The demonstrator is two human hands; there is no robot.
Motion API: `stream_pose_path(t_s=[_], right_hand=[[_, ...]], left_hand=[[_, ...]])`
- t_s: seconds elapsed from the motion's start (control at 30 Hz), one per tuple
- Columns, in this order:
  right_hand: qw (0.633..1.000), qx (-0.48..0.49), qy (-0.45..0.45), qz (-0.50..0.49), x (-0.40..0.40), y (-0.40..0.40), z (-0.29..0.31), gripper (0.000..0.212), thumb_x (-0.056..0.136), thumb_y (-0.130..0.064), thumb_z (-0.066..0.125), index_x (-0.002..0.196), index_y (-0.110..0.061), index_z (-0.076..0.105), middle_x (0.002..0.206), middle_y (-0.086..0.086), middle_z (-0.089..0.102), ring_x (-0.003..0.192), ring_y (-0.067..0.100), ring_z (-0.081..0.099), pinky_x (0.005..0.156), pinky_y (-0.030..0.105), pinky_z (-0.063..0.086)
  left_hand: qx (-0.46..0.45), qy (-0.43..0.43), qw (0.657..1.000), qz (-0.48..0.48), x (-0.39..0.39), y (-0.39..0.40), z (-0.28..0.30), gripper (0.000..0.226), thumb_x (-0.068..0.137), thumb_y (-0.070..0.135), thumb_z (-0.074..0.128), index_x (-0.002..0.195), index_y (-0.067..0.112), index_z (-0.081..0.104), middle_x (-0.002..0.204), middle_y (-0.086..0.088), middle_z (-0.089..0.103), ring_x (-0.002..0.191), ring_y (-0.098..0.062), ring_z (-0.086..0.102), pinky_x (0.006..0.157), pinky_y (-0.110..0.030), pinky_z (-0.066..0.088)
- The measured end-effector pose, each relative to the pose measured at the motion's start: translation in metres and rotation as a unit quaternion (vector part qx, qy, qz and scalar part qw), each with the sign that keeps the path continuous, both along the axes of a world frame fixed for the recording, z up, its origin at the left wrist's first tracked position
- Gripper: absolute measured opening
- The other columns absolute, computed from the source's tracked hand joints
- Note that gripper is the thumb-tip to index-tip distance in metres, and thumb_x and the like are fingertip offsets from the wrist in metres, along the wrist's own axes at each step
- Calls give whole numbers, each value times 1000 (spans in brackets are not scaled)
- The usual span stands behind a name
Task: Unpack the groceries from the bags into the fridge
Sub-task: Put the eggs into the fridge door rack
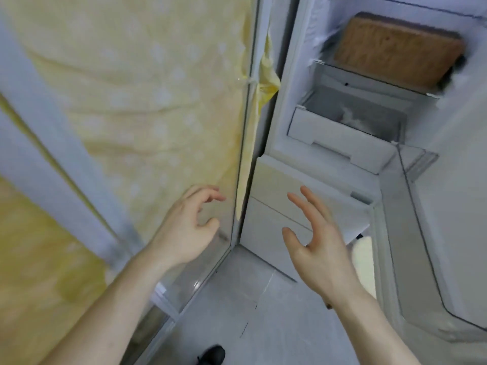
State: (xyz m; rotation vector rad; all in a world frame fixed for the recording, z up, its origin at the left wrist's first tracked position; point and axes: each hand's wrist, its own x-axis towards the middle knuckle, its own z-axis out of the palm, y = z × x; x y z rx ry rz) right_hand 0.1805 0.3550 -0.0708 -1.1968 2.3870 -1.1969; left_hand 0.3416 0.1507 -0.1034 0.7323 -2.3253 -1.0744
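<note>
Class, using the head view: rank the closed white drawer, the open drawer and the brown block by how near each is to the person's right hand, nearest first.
1. Closed white drawer: just behind the right hand, low in the fridge.
2. Open drawer: one level higher, pulled out.
3. Brown block: on the top shelf, upper right.

Bare forearms, no sleeves showing; one black shoe (212, 354) (blurred) below.
</note>
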Motion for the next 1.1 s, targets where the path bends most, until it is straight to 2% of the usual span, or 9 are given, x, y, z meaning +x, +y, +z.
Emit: stream_pose_path(t_s=[0.2,0.33,0.37,0.47,0.67,0.77,0.9,1.0,1.1], right_hand=[[983,16,-6,181,18,-34,-10,62,95,-16,66,150,-39,48,164,-24,28,151,-4,26,123,33,31],[948,27,-12,318,61,-60,-8,63,96,-21,67,151,-42,44,164,-29,22,148,-13,22,116,7,20],[937,29,-11,348,74,-68,-7,63,96,-21,66,152,-41,44,165,-27,23,149,-13,21,117,7,18],[904,35,-8,426,116,-93,-4,62,97,-20,65,152,-40,45,165,-24,25,152,-8,20,124,16,17],[842,23,-30,538,207,-126,-6,60,98,-17,64,148,-45,48,163,-26,30,148,-12,24,125,21,22],[804,24,-39,593,246,-134,-11,59,97,-13,62,145,-45,51,160,-28,34,146,-13,28,124,31,31],[748,34,-52,661,291,-143,-10,57,100,-18,61,144,-51,48,156,-38,31,145,-11,31,120,39,38],[689,40,-39,723,322,-155,-3,54,101,-25,59,144,-55,45,156,-41,27,145,-9,32,118,38,41],[621,55,-30,781,353,-165,1,53,103,-27,58,144,-56,44,155,-43,25,139,-11,37,110,29,45]], left_hand=[[24,-16,983,181,88,47,-12,50,85,0,64,115,40,63,134,30,49,122,8,51,100,-23,41],[17,-25,959,282,153,80,-7,48,85,3,67,115,41,62,135,27,49,124,8,50,101,-23,42],[14,-25,951,307,168,87,-4,49,85,2,67,114,42,62,134,27,50,123,10,49,100,-21,41],[9,-25,928,371,211,109,3,49,85,4,69,113,43,62,133,33,47,122,11,48,98,-19,40],[20,-43,887,460,290,143,9,37,84,24,61,116,44,60,136,31,46,104,-5,61,92,-39,51],[22,-50,866,497,315,156,8,39,86,19,64,116,44,61,137,30,46,112,1,57,90,-30,49],[18,-71,825,560,343,181,7,46,87,8,68,118,41,62,138,30,46,127,10,47,99,-19,41],[20,-63,786,615,360,202,8,49,85,4,68,118,40,62,137,30,47,126,7,50,103,-18,41],[18,-61,721,690,365,228,9,48,86,4,69,116,40,63,136,31,48,118,8,54,96,-8,40]])
